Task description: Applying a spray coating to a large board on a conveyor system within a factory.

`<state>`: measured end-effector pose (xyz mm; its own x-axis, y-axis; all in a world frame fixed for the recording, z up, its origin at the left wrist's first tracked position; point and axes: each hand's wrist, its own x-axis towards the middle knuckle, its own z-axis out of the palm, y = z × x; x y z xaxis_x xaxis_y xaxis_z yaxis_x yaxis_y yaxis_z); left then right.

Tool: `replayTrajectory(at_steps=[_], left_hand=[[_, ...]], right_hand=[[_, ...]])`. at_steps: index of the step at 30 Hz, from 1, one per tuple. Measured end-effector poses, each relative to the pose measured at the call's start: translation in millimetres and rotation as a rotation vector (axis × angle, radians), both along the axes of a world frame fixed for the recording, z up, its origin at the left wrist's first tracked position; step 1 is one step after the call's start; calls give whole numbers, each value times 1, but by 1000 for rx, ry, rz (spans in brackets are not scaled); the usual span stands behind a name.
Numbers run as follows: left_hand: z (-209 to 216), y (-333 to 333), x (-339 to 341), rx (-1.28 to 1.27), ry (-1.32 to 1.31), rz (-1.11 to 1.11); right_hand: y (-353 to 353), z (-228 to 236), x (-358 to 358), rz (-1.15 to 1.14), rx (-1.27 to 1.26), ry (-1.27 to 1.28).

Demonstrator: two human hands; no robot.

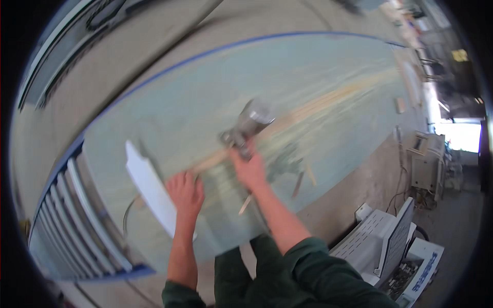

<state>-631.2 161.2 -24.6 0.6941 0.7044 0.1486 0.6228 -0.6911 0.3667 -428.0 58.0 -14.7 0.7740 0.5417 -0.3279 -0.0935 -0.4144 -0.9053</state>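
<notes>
My right hand (250,169) is closed around the handle of a spray gun (235,139) with a round metal cup (255,117) on top, blurred by motion. The gun is over a long, pale wooden strip (318,105) that runs across the table. Left of it, my left hand (186,191) lies with its fingers on the near end of the strip, palm down. Beside that hand is a long white board (150,182) with a shaped far end, passing close to my left wrist. Whether the fingers touch the board, I cannot tell.
The large greenish tabletop (190,92) has a blue edge and slatted rails (84,210) at its left end. Several thin wood scraps (298,185) lie right of my forearm. A white machine cabinet (370,238) and a box of metal parts (405,277) stand at lower right.
</notes>
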Motion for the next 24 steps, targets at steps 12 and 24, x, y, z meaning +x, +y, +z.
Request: replayTrajectory(at_steps=[12,24], left_hand=[[7,14,20,68,6,-20],[7,-5,40,111,-133,-92]], right_hand=[[7,10,6,109,-189,-284],[4,10,10,74,31,-239]])
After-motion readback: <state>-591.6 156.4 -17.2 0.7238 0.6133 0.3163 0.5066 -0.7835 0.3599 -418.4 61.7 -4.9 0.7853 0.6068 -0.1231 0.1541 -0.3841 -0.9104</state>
